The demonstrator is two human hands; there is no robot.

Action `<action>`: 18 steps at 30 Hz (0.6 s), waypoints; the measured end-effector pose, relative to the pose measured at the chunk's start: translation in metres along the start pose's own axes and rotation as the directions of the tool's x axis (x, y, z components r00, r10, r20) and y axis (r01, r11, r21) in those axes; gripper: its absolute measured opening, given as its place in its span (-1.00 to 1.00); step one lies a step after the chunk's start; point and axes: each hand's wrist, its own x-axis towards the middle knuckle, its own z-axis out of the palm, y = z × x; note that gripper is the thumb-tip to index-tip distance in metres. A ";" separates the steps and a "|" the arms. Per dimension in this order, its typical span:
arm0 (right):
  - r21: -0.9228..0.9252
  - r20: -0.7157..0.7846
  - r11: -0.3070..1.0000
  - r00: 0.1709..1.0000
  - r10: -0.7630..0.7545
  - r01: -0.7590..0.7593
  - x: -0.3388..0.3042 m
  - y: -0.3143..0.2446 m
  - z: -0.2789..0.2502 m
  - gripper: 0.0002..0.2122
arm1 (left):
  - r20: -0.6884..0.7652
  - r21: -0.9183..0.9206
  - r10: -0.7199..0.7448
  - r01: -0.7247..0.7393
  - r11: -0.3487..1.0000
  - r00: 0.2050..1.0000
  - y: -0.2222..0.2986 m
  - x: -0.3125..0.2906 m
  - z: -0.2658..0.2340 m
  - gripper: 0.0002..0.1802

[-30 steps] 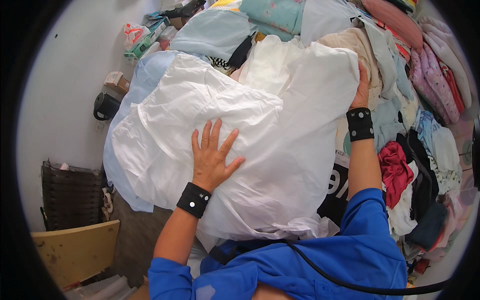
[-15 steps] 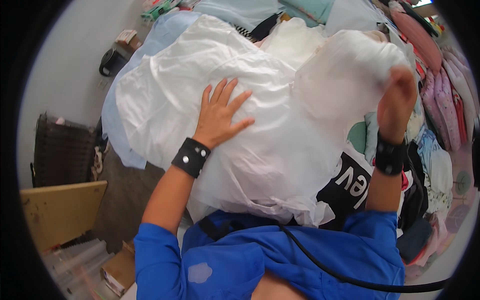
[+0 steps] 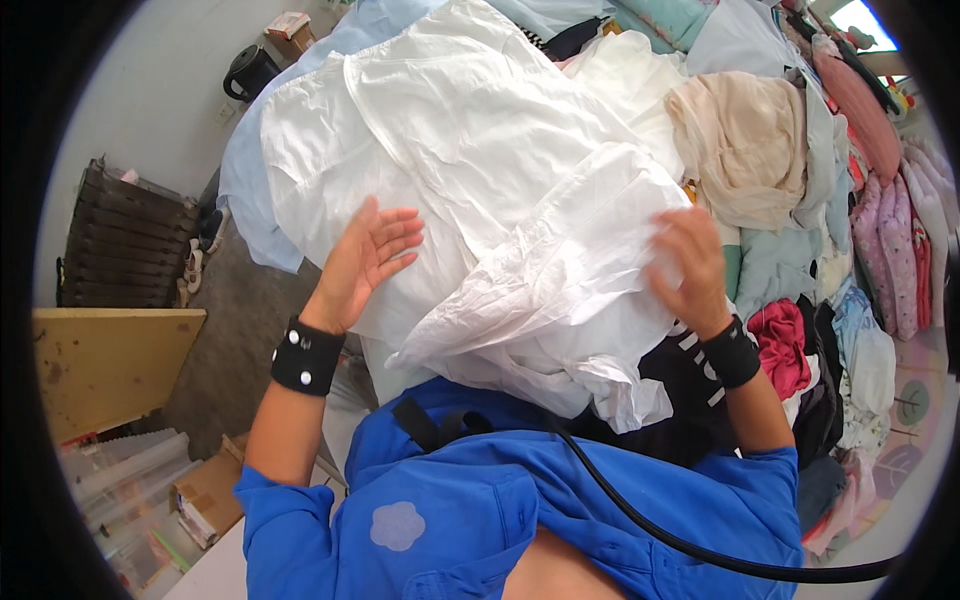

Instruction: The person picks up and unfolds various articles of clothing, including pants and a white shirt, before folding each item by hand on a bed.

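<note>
A large white garment [image 3: 450, 120], thin and creased, lies spread out before me, with one part folded across its right and near side. My left hand [image 3: 368, 258] is over its left part, fingers apart and holding nothing. My right hand [image 3: 692, 265] is at the right edge of the folded part, its fingers bent, apart and slightly blurred. I cannot tell whether the right fingertips touch the cloth. Both wrists wear black bands. Near my body a crumpled end of the garment overlaps a black cloth with white print [image 3: 690, 400].
A light blue cloth [image 3: 245, 215] shows under the garment's left edge. A beige cloth [image 3: 740, 150], a dark red cloth [image 3: 780, 345] and stacked clothes lie to the right. On the left are a black kettle [image 3: 250, 72], a yellowish board [image 3: 120, 370] and a cardboard box [image 3: 210, 490].
The garment's right part, lifted by my right hand before, now lies folded inward. My right hand has come down and left; my left hand has moved left and nearer, off its flat press.
</note>
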 end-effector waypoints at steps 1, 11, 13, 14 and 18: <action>-0.063 -0.131 0.989 0.984 0.124 -0.133 -0.001 0.009 0.004 -0.75 | -0.032 0.070 0.024 -0.022 0.997 0.999 -0.006 -0.009 0.000 -0.46; 0.748 0.151 0.376 0.692 0.706 -0.547 -0.006 0.091 0.045 -0.85 | 0.098 0.709 0.151 -0.175 0.683 0.984 -0.067 -0.059 -0.016 -0.71; 0.718 0.057 0.461 0.704 0.708 -0.522 0.009 0.097 0.024 -0.85 | 0.110 0.498 0.144 -0.180 0.848 0.983 -0.067 -0.060 -0.007 -0.74; 0.678 -0.047 0.540 0.704 0.709 -0.499 0.014 0.099 0.016 -0.84 | 0.105 0.496 0.142 -0.175 0.851 0.984 -0.062 -0.059 -0.001 -0.74; 0.467 -0.209 0.684 0.682 0.701 -0.560 0.028 0.126 0.015 -0.82 | 0.131 0.176 0.112 -0.134 0.975 0.985 -0.056 -0.050 0.014 -0.78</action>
